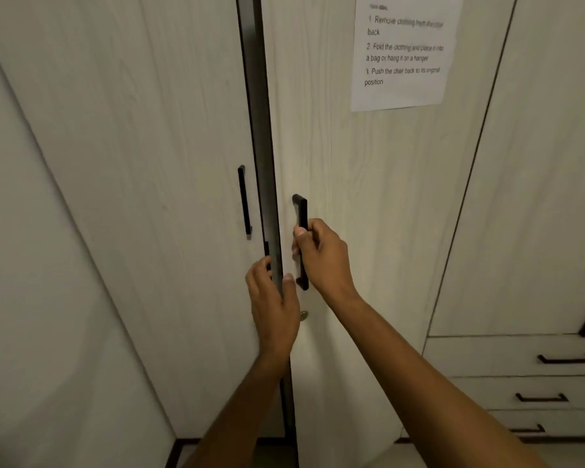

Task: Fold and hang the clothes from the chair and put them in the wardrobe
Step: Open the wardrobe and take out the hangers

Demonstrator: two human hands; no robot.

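Observation:
A pale wood-grain wardrobe fills the view. Its right door (358, 184) stands slightly ajar, with a dark gap (262, 136) between it and the left door (142, 157). My right hand (321, 255) grips the black bar handle (301, 211) of the right door. My left hand (272, 298) holds the edge of that door, fingers curled into the gap and thumb on the front face. The left door's black handle (245, 201) is untouched. No clothes, hanger or chair are in view.
A printed instruction sheet (404, 52) is taped high on the right door. A small round lock (304, 315) sits below the handle. Further right is another door (537, 163) above several drawers (507, 356) with black handles. A plain wall lies left.

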